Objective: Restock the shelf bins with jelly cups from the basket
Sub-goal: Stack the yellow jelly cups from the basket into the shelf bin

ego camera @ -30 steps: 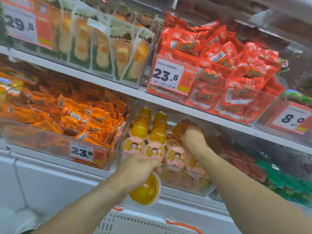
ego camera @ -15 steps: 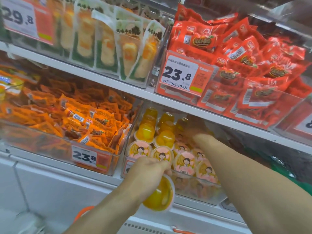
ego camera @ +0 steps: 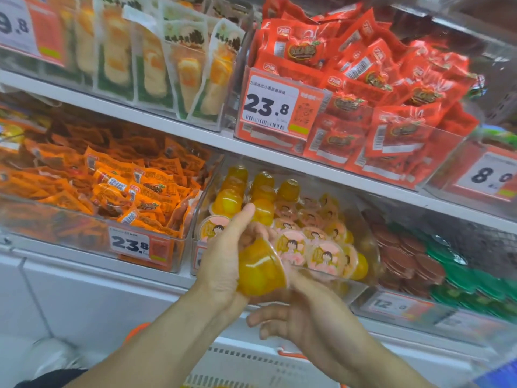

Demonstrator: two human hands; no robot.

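My left hand (ego camera: 223, 256) grips an orange jelly cup (ego camera: 258, 271), tilted on its side, just in front of the clear shelf bin (ego camera: 202, 197). The bin holds several jelly cups (ego camera: 324, 256): pink cartoon lids face forward at the front, orange cups stand in rows behind. My right hand (ego camera: 296, 312) sits directly under the held cup with its fingers loosely stretched leftward. It touches the cup near the rim, and I cannot tell whether it grips. The white basket (ego camera: 251, 357) with an orange handle shows at the bottom edge, partly hidden by my arms.
A bin of orange snack packets (ego camera: 112, 191) stands left of the jelly bin. Red packets (ego camera: 363, 93) fill the bin on the shelf board (ego camera: 279, 161) just above. Brown and green round packs (ego camera: 405, 256) lie to the right.
My right hand came out from the back of the bin and dropped under the cup. My left hand lifted the cup and tipped it sideways.
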